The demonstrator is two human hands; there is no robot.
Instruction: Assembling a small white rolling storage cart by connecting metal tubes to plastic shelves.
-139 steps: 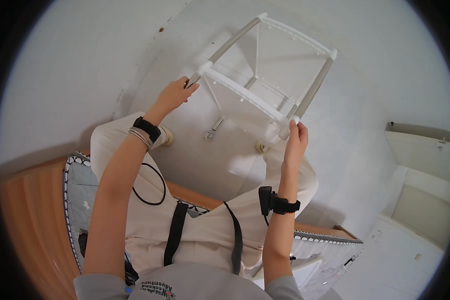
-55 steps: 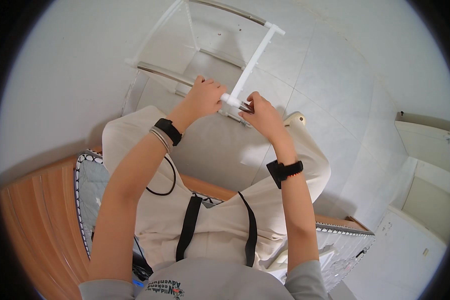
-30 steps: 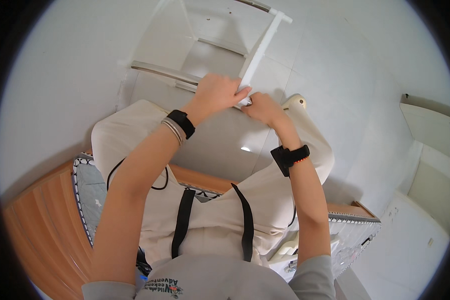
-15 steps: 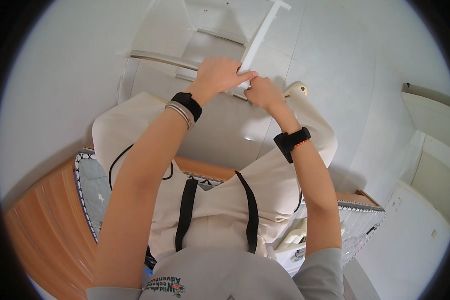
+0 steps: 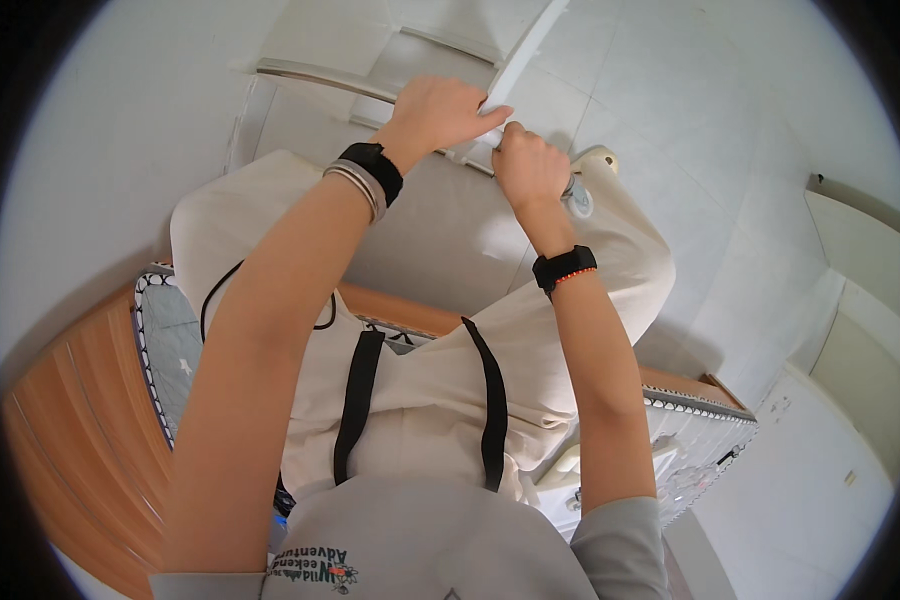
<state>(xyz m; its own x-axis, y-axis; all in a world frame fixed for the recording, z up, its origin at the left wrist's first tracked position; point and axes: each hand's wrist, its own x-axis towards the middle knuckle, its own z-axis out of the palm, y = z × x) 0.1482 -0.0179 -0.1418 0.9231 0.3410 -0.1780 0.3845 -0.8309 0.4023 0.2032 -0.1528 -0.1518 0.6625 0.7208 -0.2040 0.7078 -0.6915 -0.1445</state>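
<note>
A white frame with a long white bar [image 5: 526,52] and a curved silver rail [image 5: 320,76] stands in front of my knees. My left hand [image 5: 442,110] is wrapped over the joint where rail and bar meet, its thumb pointing right along the white part. Close beside it, my right hand [image 5: 532,165] is closed in a fist against the same joint. From the little-finger side of that fist sticks a grey and pale-blue handle end [image 5: 578,198]; the tool's other end is hidden. Thin metal crossbars [image 5: 450,45] show behind the frame.
A cream rounded end with a dark hole [image 5: 600,158] shows by my right knee. I sit on a wooden seat [image 5: 90,440] with a patterned cloth [image 5: 165,340]. A white wall [image 5: 110,150] rises at left; white furniture [image 5: 860,230] stands at right.
Both hands and the frame sit slightly higher in view. My right wrist has turned, and the handle end now shows beside the right fist.
</note>
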